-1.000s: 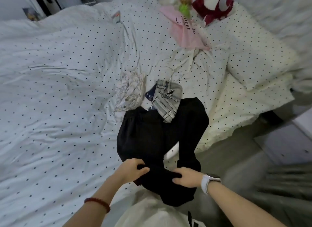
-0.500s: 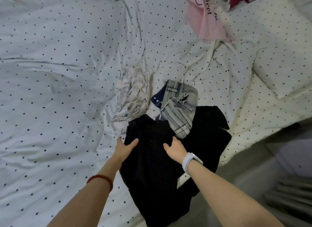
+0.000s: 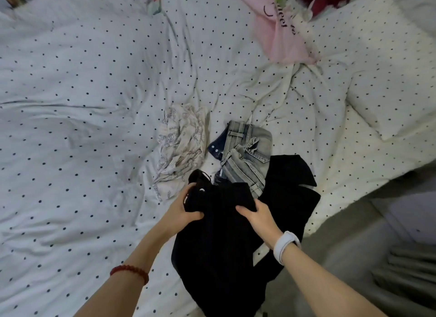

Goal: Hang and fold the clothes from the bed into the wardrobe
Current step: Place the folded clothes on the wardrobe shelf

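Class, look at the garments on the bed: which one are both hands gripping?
The black garment at the bed's near edge: left hand and right hand grip it. The grey jeans, printed white garment and pink garment lie untouched.

Jeans (image 3: 245,156) on bed (image 3: 82,104), right of crumpled top (image 3: 181,146), partly overlapping trousers (image 3: 226,246).
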{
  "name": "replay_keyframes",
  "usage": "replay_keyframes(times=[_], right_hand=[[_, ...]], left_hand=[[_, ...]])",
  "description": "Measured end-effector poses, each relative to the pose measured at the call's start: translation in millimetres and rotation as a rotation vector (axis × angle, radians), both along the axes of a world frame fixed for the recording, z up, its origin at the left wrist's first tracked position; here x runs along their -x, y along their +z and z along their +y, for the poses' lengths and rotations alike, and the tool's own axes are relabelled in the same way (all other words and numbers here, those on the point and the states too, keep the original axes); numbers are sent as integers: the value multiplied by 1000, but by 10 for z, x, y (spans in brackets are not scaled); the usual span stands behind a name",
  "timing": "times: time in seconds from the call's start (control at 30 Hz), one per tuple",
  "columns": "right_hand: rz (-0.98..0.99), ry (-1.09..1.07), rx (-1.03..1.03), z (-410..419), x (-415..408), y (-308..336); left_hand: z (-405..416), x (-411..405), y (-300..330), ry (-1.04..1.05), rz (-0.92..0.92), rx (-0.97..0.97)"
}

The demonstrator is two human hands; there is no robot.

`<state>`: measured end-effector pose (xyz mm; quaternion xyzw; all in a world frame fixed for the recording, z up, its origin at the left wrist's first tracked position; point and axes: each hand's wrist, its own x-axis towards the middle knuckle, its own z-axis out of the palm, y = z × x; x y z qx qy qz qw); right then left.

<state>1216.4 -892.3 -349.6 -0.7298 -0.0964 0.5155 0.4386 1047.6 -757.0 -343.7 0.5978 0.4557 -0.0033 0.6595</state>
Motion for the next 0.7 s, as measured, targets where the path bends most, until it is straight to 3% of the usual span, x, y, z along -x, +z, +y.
replay_keyframes(times=[0.13,0.2,0.27,0.37,0.47,0.6,0.7], right_hand=[[-95,-41,-78,-397,-171,329],[-144,-41,-104,-724,-313,584],[-187,17,-99,-1078,-483,806],[-210,100,-80,-1699,-742,1107],[-262,119,-51,-2346,-935,1363],[-375,204,3,-2887,-1008,1620],[-557,220,13,-3064,-898,1762]], left_hand=[[-166,-192,314,-390,210,-541],[-404,-350,497,-536,170,-855],[-624,-521,657,-708,50,-1052],[-1005,-856,889,-1130,22,-1093],[-1513,-1188,1064,-1379,63,-1105],[-2108,-1338,1199,-1385,116,-1030],[-2350,-1186,1294,-1395,185,-1138]])
